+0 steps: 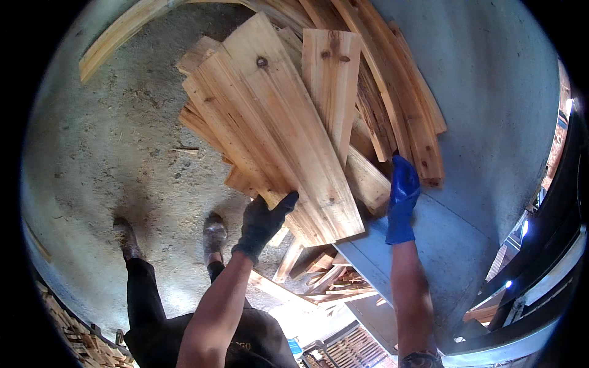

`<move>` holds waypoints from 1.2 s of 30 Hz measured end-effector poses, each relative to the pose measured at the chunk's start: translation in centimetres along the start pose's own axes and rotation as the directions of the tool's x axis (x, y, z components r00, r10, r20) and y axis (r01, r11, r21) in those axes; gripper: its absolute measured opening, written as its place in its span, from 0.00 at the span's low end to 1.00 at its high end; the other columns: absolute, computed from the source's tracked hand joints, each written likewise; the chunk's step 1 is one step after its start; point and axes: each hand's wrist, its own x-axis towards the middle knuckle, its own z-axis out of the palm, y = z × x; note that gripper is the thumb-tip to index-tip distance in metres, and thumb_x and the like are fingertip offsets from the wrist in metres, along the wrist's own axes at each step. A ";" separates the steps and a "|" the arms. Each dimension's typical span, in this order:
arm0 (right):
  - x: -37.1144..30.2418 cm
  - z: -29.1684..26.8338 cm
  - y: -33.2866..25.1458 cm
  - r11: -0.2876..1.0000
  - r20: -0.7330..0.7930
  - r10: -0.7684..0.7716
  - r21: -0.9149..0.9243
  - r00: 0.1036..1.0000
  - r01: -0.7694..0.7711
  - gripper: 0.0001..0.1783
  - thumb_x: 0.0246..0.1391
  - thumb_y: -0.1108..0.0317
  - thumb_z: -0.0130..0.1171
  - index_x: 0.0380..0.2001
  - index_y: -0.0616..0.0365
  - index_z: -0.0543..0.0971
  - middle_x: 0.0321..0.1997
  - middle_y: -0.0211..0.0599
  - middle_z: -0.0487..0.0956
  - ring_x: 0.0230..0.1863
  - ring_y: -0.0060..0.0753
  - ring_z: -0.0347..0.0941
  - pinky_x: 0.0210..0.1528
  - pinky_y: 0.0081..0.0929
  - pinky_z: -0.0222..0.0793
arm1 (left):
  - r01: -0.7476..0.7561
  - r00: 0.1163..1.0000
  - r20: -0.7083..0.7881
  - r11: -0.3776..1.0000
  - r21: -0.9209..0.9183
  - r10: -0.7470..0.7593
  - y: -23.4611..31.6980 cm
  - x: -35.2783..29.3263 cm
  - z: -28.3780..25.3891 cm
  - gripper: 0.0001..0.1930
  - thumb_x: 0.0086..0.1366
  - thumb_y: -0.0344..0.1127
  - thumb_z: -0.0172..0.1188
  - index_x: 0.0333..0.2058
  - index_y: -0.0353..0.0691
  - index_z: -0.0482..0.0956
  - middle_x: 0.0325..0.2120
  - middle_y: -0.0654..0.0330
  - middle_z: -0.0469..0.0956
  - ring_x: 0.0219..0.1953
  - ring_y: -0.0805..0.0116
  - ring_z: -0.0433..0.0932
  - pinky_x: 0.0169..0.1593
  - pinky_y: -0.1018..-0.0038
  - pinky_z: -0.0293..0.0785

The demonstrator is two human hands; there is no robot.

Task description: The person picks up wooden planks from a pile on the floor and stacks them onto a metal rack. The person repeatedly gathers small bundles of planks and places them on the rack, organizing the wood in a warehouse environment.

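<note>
Bare forearms and a dark shirt [264,337] come closest, the worker leaning over the boards from below. From where I stand, the left forearm slants up and to the right, and the left hand [261,224], in a dark glove, is curled around the near left edge of a wide pale softwood board [245,122]. Its thumb lies across the top face, pointing right; the fingers go out of sight underneath, so the grip is narrow, pinching the board's edge. That board sits near its lower end in the hand, slanting away up and to the left, alongside a wide knotted board [288,104].

Over on the right, the forearm stands nearly upright, and the right hand [403,196] wears a blue glove, fingers together and pointing away. Fingertips meet the near end of the long edge boards [411,135]; I can't tell whether they close around one. Between the hands, a shorter knotted plank [331,80] lies partly under the wide boards.

Beneath the right hand spreads a blue-grey tabletop [442,227]. Down by the floor [123,153], offcuts [337,279] lie heaped, and the worker's shoes [215,234] stand apart on the left.
</note>
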 end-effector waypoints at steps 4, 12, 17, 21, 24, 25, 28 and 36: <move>-0.9 0.3 1.0 0.996 0.016 -0.083 -0.034 0.996 0.083 0.14 0.56 0.72 0.53 0.45 0.64 0.74 0.47 0.39 0.76 0.48 0.31 0.71 0.53 0.23 0.64 | 0.124 0.991 0.087 0.919 -0.375 -0.098 0.3 0.0 0.3 0.26 0.56 0.48 0.62 0.47 0.35 0.72 0.41 0.50 0.75 0.44 0.57 0.75 0.47 0.68 0.70; 2.7 -2.2 3.9 0.755 0.482 0.269 0.432 0.834 -0.493 0.20 0.57 0.75 0.46 0.53 0.65 0.66 0.51 0.40 0.72 0.51 0.33 0.68 0.54 0.23 0.64 | -0.183 0.967 0.041 0.791 -0.583 0.253 -3.1 -0.4 1.5 0.24 0.64 0.24 0.48 0.58 0.40 0.60 0.49 0.51 0.66 0.53 0.59 0.65 0.56 0.69 0.63; 0.5 -1.4 1.8 0.424 0.620 0.467 0.469 0.631 -0.775 0.20 0.54 0.72 0.50 0.51 0.62 0.68 0.46 0.37 0.75 0.45 0.31 0.72 0.48 0.24 0.67 | 0.096 0.973 0.221 0.763 -0.639 0.063 -5.6 -0.1 0.0 0.24 0.65 0.33 0.52 0.59 0.42 0.60 0.51 0.55 0.65 0.54 0.66 0.65 0.55 0.75 0.63; -5.9 -0.6 -1.2 0.985 0.691 0.120 0.004 0.713 -0.170 0.18 0.50 0.72 0.53 0.46 0.62 0.74 0.42 0.38 0.78 0.42 0.31 0.76 0.42 0.25 0.70 | 0.409 0.907 0.322 0.390 -0.825 -0.270 -0.1 -2.9 -2.7 0.26 0.62 0.34 0.56 0.58 0.41 0.60 0.50 0.58 0.65 0.50 0.70 0.67 0.46 0.79 0.69; -8.1 2.5 -3.4 0.612 0.477 0.418 0.481 0.773 -0.628 0.14 0.49 0.71 0.58 0.41 0.63 0.76 0.39 0.39 0.79 0.40 0.32 0.76 0.44 0.25 0.69 | 0.291 0.956 0.247 0.657 -0.696 -0.161 -3.0 -2.0 -4.4 0.28 0.56 0.37 0.64 0.54 0.45 0.62 0.47 0.61 0.69 0.50 0.70 0.70 0.50 0.74 0.72; -7.4 3.1 -4.5 0.894 0.397 0.231 0.274 0.888 -0.355 0.13 0.50 0.70 0.58 0.40 0.63 0.76 0.40 0.39 0.78 0.40 0.32 0.75 0.45 0.26 0.69 | 0.413 0.909 0.285 0.567 -0.713 -0.304 -1.5 -2.2 -4.7 0.29 0.56 0.37 0.65 0.54 0.45 0.62 0.47 0.61 0.69 0.50 0.70 0.70 0.50 0.74 0.72; -5.0 3.9 -5.2 0.994 0.132 -0.058 -0.083 0.989 0.070 0.15 0.53 0.67 0.58 0.42 0.64 0.75 0.43 0.41 0.77 0.43 0.32 0.72 0.49 0.28 0.66 | 0.369 0.929 0.274 0.621 -0.691 -0.247 -0.7 -2.9 -4.8 0.30 0.54 0.37 0.66 0.54 0.45 0.63 0.47 0.63 0.69 0.50 0.73 0.69 0.49 0.76 0.72; -5.2 2.4 -4.3 0.954 0.300 0.272 0.038 0.914 -0.297 0.30 0.55 0.56 0.55 0.57 0.62 0.64 0.60 0.49 0.64 0.61 0.40 0.60 0.60 0.32 0.55 | 0.240 0.971 0.141 0.801 -0.548 -0.194 -1.8 -3.0 -5.2 0.31 0.54 0.37 0.66 0.54 0.39 0.63 0.43 0.63 0.72 0.45 0.73 0.71 0.46 0.77 0.70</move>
